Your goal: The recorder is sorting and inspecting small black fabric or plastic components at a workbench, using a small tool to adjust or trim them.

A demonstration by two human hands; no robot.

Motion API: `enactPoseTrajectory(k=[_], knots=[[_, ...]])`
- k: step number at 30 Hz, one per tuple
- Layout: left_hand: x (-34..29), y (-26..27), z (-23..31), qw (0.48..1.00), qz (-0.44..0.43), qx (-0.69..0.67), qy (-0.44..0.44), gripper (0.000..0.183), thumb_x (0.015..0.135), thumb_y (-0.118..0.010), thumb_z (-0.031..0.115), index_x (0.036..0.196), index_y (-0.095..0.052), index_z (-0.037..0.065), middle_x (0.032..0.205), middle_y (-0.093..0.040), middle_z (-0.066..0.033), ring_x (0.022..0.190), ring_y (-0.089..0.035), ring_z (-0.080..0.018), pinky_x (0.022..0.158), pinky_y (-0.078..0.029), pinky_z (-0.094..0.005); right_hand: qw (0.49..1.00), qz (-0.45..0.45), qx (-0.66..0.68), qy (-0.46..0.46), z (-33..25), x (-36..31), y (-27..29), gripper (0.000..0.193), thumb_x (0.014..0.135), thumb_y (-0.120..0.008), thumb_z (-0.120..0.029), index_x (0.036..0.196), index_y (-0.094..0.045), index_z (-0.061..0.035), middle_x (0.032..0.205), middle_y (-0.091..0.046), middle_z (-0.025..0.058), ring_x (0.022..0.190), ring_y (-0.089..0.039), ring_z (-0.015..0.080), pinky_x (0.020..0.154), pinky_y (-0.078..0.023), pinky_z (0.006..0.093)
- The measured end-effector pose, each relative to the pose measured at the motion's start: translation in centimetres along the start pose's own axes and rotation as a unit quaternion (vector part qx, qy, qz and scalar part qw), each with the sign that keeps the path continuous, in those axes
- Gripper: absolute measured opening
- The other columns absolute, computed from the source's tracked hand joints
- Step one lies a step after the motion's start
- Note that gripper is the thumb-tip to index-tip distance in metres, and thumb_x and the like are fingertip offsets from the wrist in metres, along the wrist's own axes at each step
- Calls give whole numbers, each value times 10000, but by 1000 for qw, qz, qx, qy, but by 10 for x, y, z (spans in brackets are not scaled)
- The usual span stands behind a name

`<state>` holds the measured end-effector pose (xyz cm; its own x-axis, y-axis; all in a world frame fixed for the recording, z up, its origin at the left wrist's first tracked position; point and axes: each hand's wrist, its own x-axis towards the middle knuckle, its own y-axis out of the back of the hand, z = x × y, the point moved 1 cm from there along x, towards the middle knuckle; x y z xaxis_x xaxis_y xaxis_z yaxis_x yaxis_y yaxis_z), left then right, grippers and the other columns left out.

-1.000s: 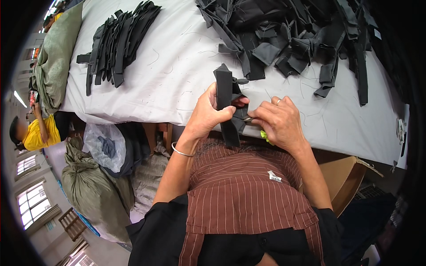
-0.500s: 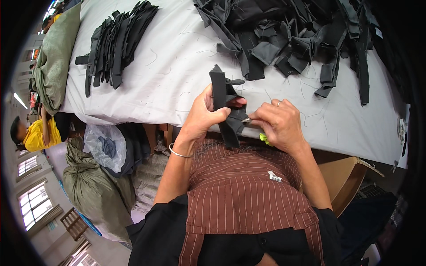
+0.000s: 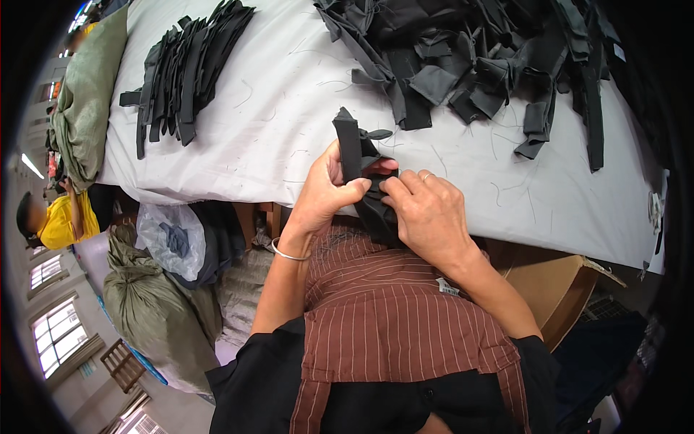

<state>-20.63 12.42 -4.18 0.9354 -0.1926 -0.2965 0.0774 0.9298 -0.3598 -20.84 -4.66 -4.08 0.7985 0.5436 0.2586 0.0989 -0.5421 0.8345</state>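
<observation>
Over the table's near edge, my left hand (image 3: 323, 189) grips a folded black fabric strip (image 3: 350, 148), thumb in front and fingers behind. One end stands up above the hand; the rest hangs down in front of my apron. My right hand (image 3: 434, 215) is closed, its fingertips pressed to the strip's right side near my left thumb. The small pointed metal tool with a yellow-green end, seen in this hand in the earlier frame, is hidden behind the fingers now. A ring is on my right hand, a bangle on my left wrist.
On the white-covered table (image 3: 282, 130) lie a row of black strips (image 3: 189, 72) at left and a loose heap of black fabric pieces (image 3: 470, 65) at right. Loose threads are scattered about. Stuffed sacks (image 3: 155, 311) stand left, a cardboard box (image 3: 549, 289) right. A person in yellow (image 3: 69, 217) is far left.
My right hand has moved left and in against the strip, and its pointed tool has gone out of sight. My left hand keeps its hold, with the strip shifted slightly left.
</observation>
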Motion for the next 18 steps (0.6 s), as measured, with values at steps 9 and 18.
enactPoseTrajectory(k=[9, 18], knots=[[0, 1, 0, 1000, 3, -2, 10, 478, 724, -541, -24, 1196, -466, -24, 1098, -639, -169, 1048, -608, -193, 968, -454, -329, 999, 19, -41, 23, -2, 1, -4, 84, 703, -611, -53, 775, -573, -70, 694, -541, 53, 642, -556, 199, 547, -436, 338], [-8, 3, 4, 999, 19, 36, 21, 556, 711, -583, 52, 1243, -450, -38, 1097, -631, -182, 1019, -619, -199, 898, -477, -292, 989, 15, 133, -64, 8, -3, 16, 84, 753, -673, -96, 814, -633, -54, 769, -645, 56, 714, -626, 227, 604, -481, 342]])
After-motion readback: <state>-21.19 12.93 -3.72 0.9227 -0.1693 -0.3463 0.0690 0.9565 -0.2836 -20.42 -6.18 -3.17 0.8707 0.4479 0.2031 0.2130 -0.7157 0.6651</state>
